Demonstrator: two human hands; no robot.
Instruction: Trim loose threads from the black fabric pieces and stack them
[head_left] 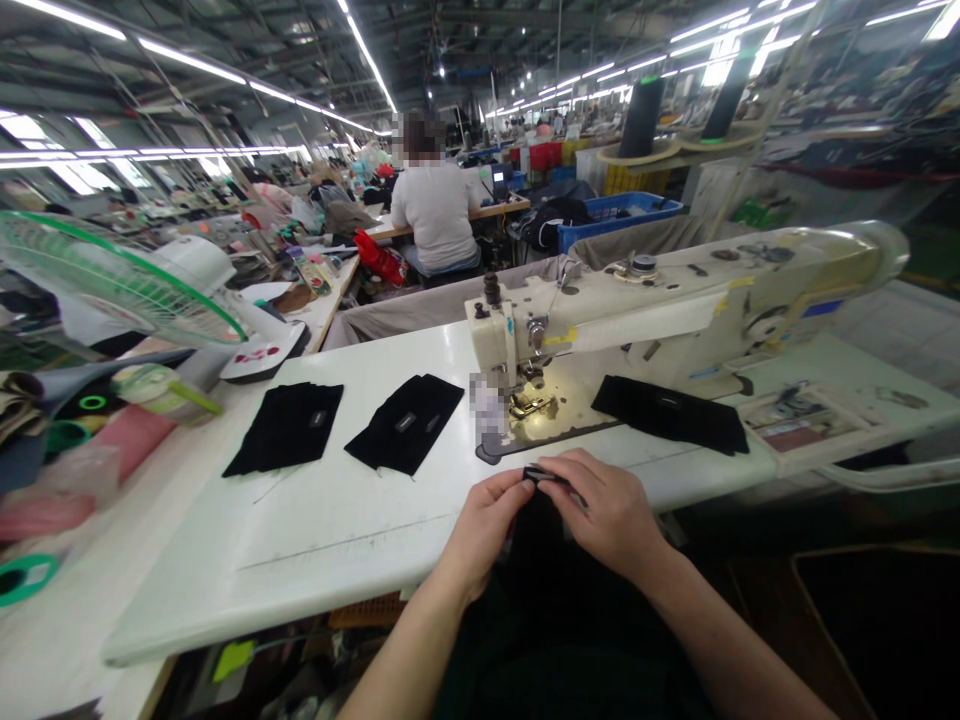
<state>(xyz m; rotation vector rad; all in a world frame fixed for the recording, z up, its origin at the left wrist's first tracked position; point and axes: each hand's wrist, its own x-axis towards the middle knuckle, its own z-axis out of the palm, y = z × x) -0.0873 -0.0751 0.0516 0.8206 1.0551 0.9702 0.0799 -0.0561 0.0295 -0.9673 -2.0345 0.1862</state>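
Observation:
Both hands meet at the table's front edge, just below the sewing machine (645, 300). My left hand (487, 520) pinches one side of a small black fabric piece (536, 476); my right hand (600, 500) pinches its other side. The piece's lower part merges with the dark clothing beneath. Two black fabric stacks with small labels lie left of the needle area, one farther left (285, 428) and one nearer (405, 422). Another black fabric stack (670, 412) rests right of the needle, against the machine bed.
A green-rimmed fan (120, 280) stands at the left, near a lidded cup (161, 392) and rolls of material. Right of the machine is a parts tray (806, 420). A person in a white top (435, 215) sits beyond the table, beside a blue crate (622, 215).

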